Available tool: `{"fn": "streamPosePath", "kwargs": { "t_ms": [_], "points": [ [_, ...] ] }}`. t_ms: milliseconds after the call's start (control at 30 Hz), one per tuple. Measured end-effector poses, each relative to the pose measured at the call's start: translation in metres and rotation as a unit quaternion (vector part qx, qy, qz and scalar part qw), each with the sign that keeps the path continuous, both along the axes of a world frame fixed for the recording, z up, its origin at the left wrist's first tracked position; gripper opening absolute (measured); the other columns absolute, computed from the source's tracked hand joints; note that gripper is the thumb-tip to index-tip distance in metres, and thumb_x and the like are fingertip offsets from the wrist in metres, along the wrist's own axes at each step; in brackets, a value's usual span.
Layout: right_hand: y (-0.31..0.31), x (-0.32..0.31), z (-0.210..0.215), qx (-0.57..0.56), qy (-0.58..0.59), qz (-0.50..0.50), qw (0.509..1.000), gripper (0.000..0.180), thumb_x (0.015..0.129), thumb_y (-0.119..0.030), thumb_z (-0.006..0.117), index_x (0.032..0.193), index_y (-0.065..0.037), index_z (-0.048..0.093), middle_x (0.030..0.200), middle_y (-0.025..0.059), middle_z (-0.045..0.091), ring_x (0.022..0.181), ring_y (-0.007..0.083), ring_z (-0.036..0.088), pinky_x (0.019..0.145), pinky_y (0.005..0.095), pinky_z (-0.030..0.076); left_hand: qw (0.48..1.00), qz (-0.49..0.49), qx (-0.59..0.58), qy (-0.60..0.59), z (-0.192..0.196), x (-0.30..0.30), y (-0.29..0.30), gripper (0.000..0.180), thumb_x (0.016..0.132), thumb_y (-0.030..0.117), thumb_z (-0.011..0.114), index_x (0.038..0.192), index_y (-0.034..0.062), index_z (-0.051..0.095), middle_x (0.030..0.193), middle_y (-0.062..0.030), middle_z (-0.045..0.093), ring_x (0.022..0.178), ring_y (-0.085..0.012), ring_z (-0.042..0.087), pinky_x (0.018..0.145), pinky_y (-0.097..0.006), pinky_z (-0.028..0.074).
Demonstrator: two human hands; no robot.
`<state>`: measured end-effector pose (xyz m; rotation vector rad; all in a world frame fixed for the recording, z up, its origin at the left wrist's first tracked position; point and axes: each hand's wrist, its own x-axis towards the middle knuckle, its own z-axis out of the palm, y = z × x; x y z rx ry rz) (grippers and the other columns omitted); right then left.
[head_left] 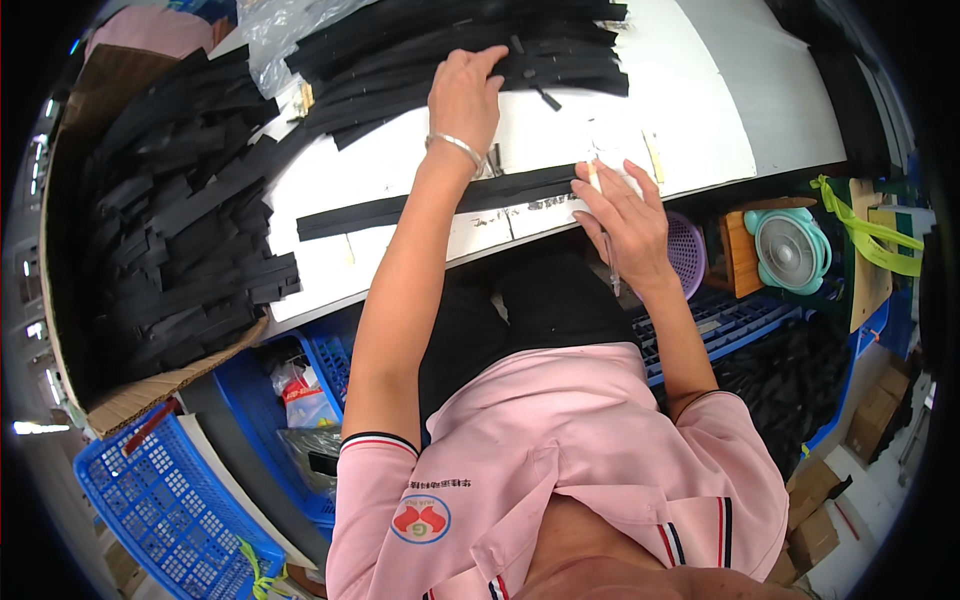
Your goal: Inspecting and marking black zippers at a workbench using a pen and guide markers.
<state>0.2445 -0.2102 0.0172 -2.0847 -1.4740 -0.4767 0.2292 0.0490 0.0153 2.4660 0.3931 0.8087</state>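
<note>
My left hand (468, 98) reaches over a stack of long black fabric strips (400, 75) at the far side of the white table. Its index finger and thumb are apart at the strips' near edge, with nothing visibly held. Closer to me, one black strip (390, 213) lies lengthwise along the table's front, passing beneath my left forearm. At that strip's right end is my right hand (632, 215), fingertips touching it. A slim, clear pen-like stick (613, 272) is tucked in this hand and sticks out below the palm. Something white shows at its fingers.
A cardboard box (175, 378) heaped with black strips stands at the left. Clear plastic film (290, 40) lies at the back. Below are blue baskets (165, 490), a purple basket (686, 255) and a small turquoise fan (792, 250). Dark marks line the white tabletop (690, 120).
</note>
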Motion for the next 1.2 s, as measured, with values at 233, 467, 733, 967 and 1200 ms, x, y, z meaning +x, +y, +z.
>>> {"fn": "streamPosePath", "kwargs": {
  "t_ms": [233,467,733,967,1200],
  "points": [
    [-0.021,0.018,0.0,-0.037,-0.001,-0.032,0.999,0.045,0.083,-0.018,0.082,0.125,-0.009,0.067,0.132,0.0086,0.07,0.127,0.0246,0.063,0.118,0.0475,0.036,0.998,-0.051,-0.039,-0.002,0.015,-0.046,-0.033,0.041,0.093,0.014,0.069,0.133,0.0063,0.065,0.123,-0.0178,0.066,0.113,-0.0362,0.062,0.099,-0.041,0.049],
    [-0.046,0.044,-0.015,-0.019,0.0,-0.076,0.997,0.036,0.093,-0.023,0.073,0.126,-0.009,0.067,0.131,0.0071,0.07,0.133,0.0267,0.057,0.12,0.0479,0.033,0.997,0.021,0.037,0.058,0.013,-0.148,-0.081,0.048,0.093,0.014,0.071,0.138,0.0042,0.062,0.14,-0.014,0.062,0.135,-0.0346,0.052,0.117,-0.053,0.031],
    [-0.043,0.042,-0.018,-0.012,0.011,-0.076,0.997,0.035,0.095,-0.015,0.07,0.129,-0.008,0.066,0.134,0.0067,0.069,0.132,0.0284,0.057,0.12,0.0477,0.033,0.977,0.119,0.068,0.162,0.002,-0.194,-0.059,0.063,0.095,0.028,0.071,0.151,0.0065,0.049,0.156,-0.0126,0.047,0.149,-0.0303,0.038,0.12,-0.066,0.007],
    [-0.042,0.041,-0.012,-0.057,0.006,-0.088,0.994,0.041,0.096,-0.017,0.07,0.135,-0.01,0.062,0.141,0.0053,0.065,0.137,0.0276,0.053,0.122,0.048,0.031,0.978,0.127,0.027,0.165,0.003,-0.219,-0.064,0.064,0.096,0.034,0.071,0.151,0.0097,0.051,0.158,-0.0109,0.046,0.15,-0.0287,0.038,0.119,-0.066,0.004],
    [-0.039,0.037,-0.006,-0.06,0.025,-0.09,0.994,0.04,0.097,-0.013,0.068,0.136,-0.011,0.061,0.14,0.0051,0.065,0.137,0.0286,0.053,0.121,0.0486,0.032,0.975,0.151,0.021,0.164,-0.004,-0.233,-0.049,0.068,0.094,0.043,0.071,0.152,0.0126,0.051,0.159,-0.0097,0.046,0.152,-0.0297,0.035,0.119,-0.067,0.0]
  ]
}}
